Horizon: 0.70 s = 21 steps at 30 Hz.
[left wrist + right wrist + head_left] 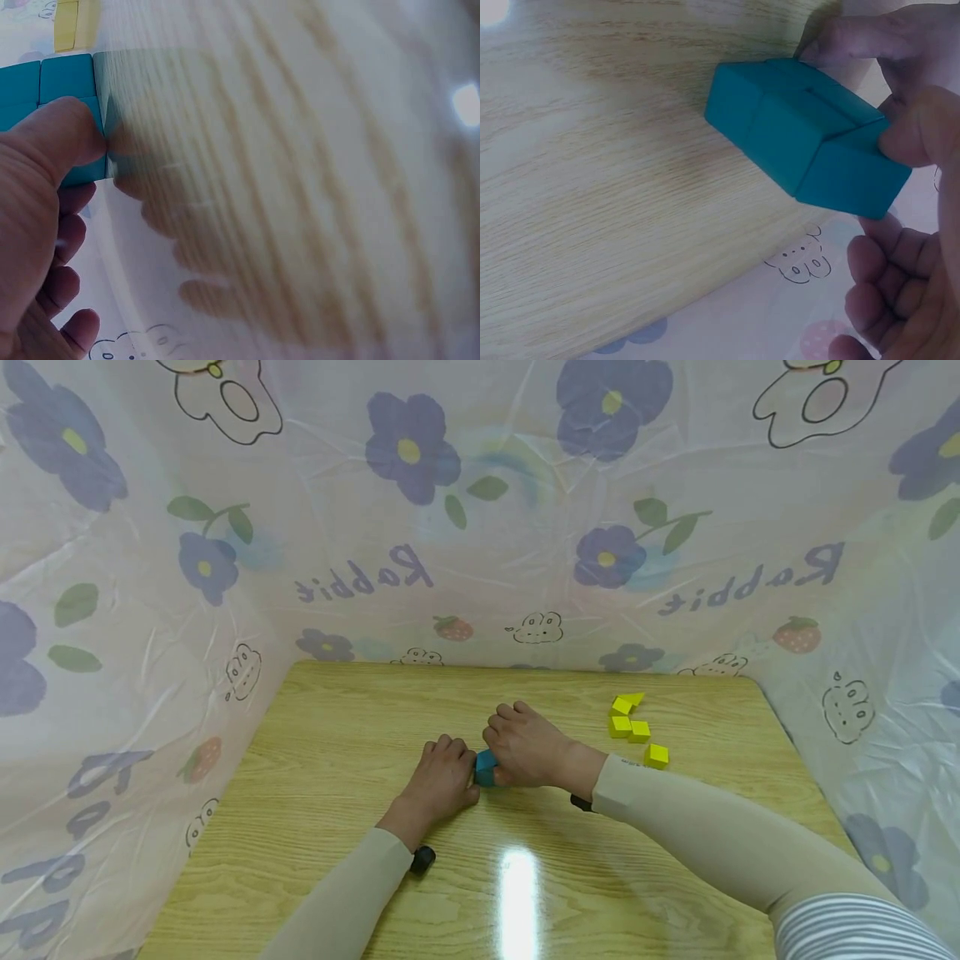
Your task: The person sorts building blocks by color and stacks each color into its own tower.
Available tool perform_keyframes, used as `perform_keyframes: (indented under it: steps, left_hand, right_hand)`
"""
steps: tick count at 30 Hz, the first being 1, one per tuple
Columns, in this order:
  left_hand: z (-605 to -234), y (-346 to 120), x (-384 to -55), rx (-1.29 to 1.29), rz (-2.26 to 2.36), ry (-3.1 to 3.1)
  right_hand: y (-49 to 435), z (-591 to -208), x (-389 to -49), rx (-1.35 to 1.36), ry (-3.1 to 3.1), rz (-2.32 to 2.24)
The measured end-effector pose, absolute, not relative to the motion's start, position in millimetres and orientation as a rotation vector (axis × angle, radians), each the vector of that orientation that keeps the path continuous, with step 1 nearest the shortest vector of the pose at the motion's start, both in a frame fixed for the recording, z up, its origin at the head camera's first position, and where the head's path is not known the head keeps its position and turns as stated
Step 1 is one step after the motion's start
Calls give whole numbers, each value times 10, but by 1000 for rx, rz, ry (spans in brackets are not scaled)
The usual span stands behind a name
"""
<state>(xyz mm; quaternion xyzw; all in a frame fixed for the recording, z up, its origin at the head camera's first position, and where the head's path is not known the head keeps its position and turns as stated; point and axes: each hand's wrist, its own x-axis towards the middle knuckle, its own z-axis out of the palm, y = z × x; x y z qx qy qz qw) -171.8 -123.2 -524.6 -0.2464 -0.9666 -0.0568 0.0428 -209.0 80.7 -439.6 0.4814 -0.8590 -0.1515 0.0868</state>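
A group of teal blocks (486, 767) sits on the wooden table between my two hands. In the right wrist view the teal blocks (787, 124) stand pressed together with thin seams between them. My left hand (441, 777) pinches the left end, its thumb on a block's face in the left wrist view, beside the teal blocks (67, 77). At the other end my right hand (528, 747) holds a block between thumb and fingers. In the head view the hands hide much of the group, so its full shape is not visible there.
Several yellow cubes (638, 732) lie at the back right of the table (337, 718), with a yellow pointed piece (634, 699) behind them. One yellow cube (656, 755) sits close to the right sleeve. A printed cloth (495, 543) surrounds the table's back and sides.
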Motion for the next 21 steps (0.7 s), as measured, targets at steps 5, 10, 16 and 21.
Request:
perform_keyframes:
  steps: [5,10,16,21]
  left_hand:
    - [-5243,-1231,-1716,-758,-169,-2948]
    - [-5235,-1232,-1713,-760,-161,-2948]
    - [-5213,-1224,-1706,-751,-150,-2973]
    - [-5198,-1212,-1704,-743,-133,-2982]
  right_hand:
    - [804,-4396,-2086,1430,-2551,-458]
    - [801,-4391,-2084,1429,-2545,-466]
    - [800,-4379,-2078,1425,-2553,-464]
    - [799,-4368,-2077,1425,-2552,-467]
